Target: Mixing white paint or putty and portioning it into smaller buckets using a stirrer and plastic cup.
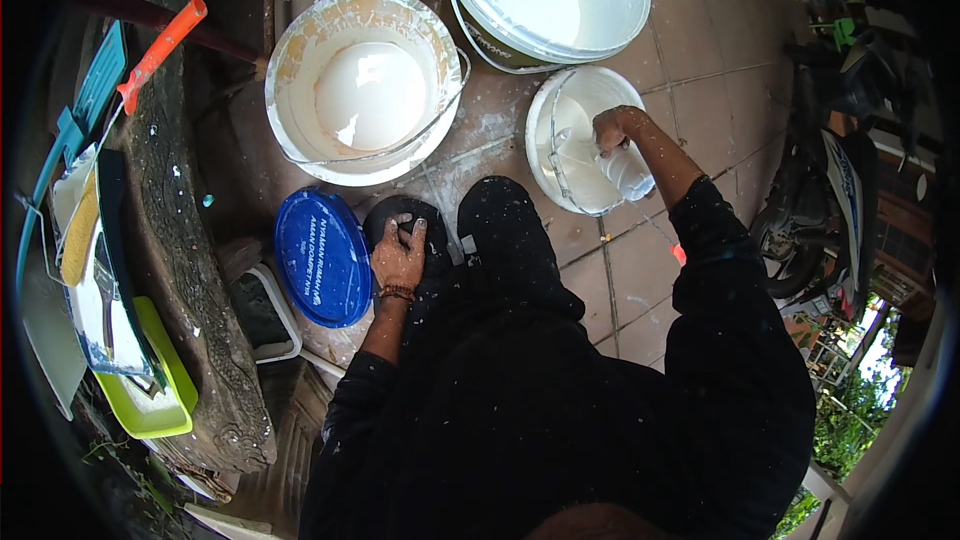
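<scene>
My right hand reaches over a small white bucket, its fingers closed on a clear plastic cup tilted at the bucket's right rim. White liquid that looks like paint coats the inside of this bucket. My left hand lies on my left knee with its fingers spread, holding nothing. Beyond the knee stands a wide white bucket with white liquid in it. Farther back, a large translucent-rimmed bucket also has white liquid at its bottom.
A blue oval lid lies left of my knee. The carved wooden bench at the left carries a paint roller, an orange-handled tool and a lime-green tray. A motorbike stands right, on the tiled floor.
</scene>
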